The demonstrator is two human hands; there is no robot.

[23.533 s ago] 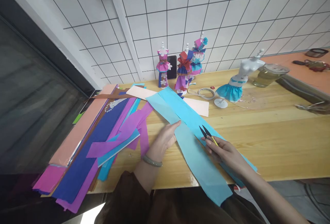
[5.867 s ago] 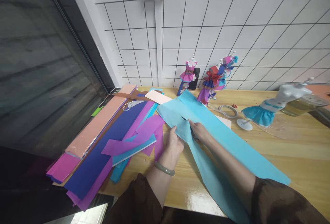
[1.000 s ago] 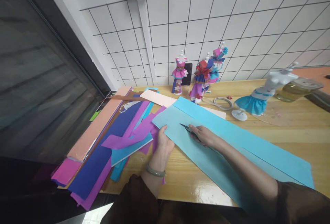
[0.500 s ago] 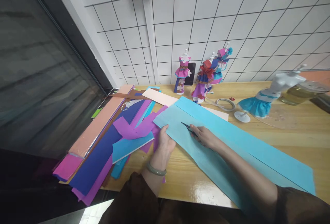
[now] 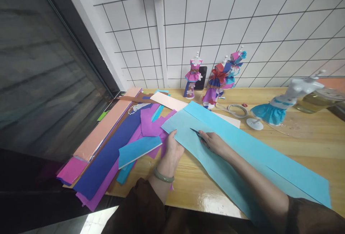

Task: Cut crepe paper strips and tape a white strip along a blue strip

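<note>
Purple strip (image 5: 147,124) shifted, right fingers (image 5: 205,137) gripping snips (image 5: 194,131)

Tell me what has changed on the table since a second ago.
The left end of the purple strip, which lay across the navy paper, has curled back rightward and toward the wall, baring more of the blue piece. Nothing was grasped or released: the left hand still holds the pale blue sheet, the right hand the black snips. The white mannequin stayed put.
</note>
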